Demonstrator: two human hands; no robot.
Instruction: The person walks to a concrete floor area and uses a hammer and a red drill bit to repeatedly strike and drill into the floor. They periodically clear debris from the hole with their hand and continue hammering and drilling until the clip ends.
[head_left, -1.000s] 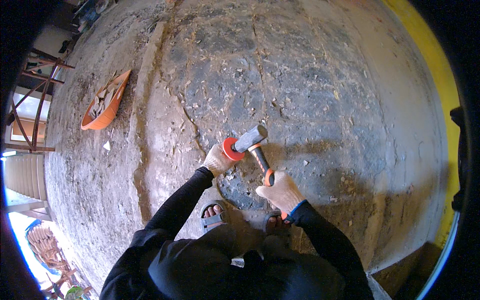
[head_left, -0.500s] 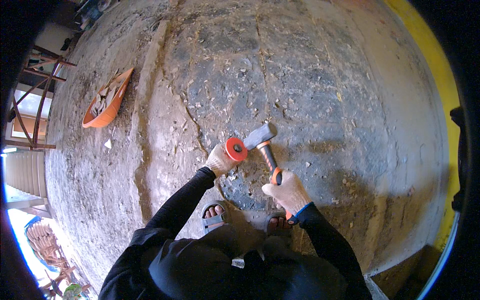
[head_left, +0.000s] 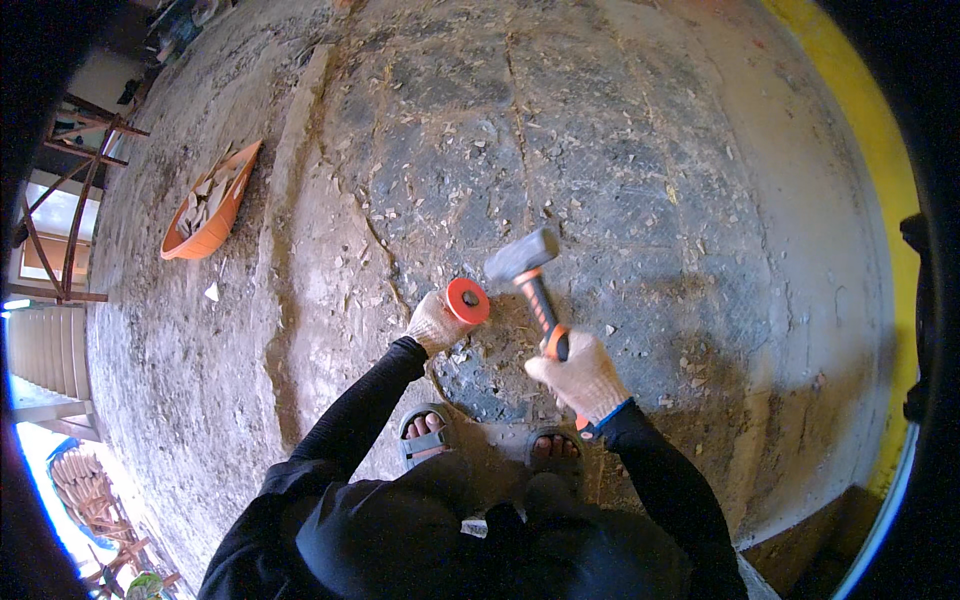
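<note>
In a pale work glove, my left hand is closed around a chisel with a round red hand guard. The guard and the dark struck end face up; the blade below is hidden. My right hand, gloved too, grips a club hammer by its black and orange handle. The hammer's grey steel head is up and to the right of the chisel, apart from it. Beneath both tools lies a rough, chipped floor with broken flakes on it.
An orange basin heaped with rubble pieces stands at the left. Rusty metal frames rise at the far left. A yellow band edges the right side. My sandalled feet are just below my hands.
The hammer head has lifted off the chisel's end, up and a little to the right, with my right hand turning slightly. My left hand and the chisel stay nearly in place.
</note>
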